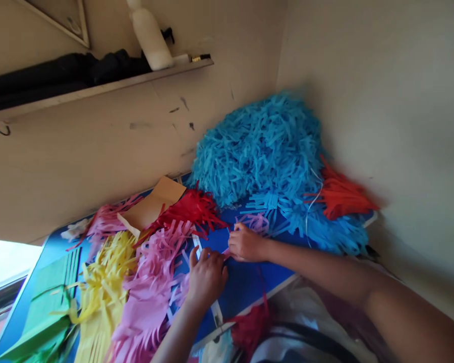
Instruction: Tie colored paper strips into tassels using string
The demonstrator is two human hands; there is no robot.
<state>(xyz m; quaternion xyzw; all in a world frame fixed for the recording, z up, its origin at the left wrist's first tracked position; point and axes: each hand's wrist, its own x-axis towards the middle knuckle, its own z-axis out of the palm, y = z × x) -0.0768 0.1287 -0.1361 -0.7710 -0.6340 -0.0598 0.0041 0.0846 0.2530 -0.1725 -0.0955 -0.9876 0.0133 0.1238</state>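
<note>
Between my two hands, above the blue tabletop (245, 287), runs a short piece of pink fringed tissue paper (227, 253). My right hand (247, 243) is closed on it, fingers curled in. With bent fingers, my left hand (208, 276) grips the other end, though its fingertips are partly hidden. Loose lilac-pink strips (255, 222) lie just beyond the right hand. Left of my left hand spreads a pile of pink fringed tissue paper (151, 292). Red fringed paper (192, 209) rests behind it.
A large blue fringed heap (261, 146) fills the back corner, with orange-red fringe (342, 194) beside it. Yellow fringe (106, 287), green sheets (47, 297) and a brown cardboard piece (155, 201) lie leftward. Overhead, a wall shelf (98, 91) holds a white bottle (151, 38).
</note>
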